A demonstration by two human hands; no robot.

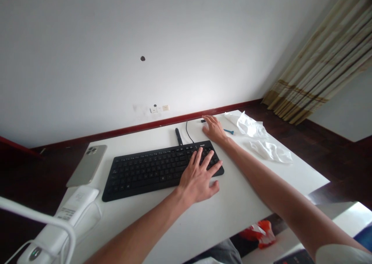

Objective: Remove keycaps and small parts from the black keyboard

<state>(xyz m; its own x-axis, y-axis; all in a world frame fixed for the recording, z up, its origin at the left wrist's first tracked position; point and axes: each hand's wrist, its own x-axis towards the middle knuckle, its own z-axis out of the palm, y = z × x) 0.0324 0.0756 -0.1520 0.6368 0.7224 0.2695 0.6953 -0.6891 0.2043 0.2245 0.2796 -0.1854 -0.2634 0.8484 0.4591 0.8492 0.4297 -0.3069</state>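
Observation:
A black keyboard (145,169) lies on the white table. My left hand (200,178) rests on its right end with the fingers spread over the keys. Beyond the keyboard's far right corner, my right hand (215,128) reaches to the table's back edge, fingers stretched out and slightly bent. Just past its fingertips shows the end of a small black object (202,121). A thin blue tool (229,132) sticks out on the hand's other side, partly hidden by it. Behind the keyboard lie a slim black pen-like item (178,137) and the black cable (189,132).
A phone (87,165) lies at the table's left edge, near a white power strip (66,213) with a white cable. Crumpled white wipes (250,125) lie at the right. Wall sockets (159,109) sit behind the table; a red bag (260,233) is below its front edge.

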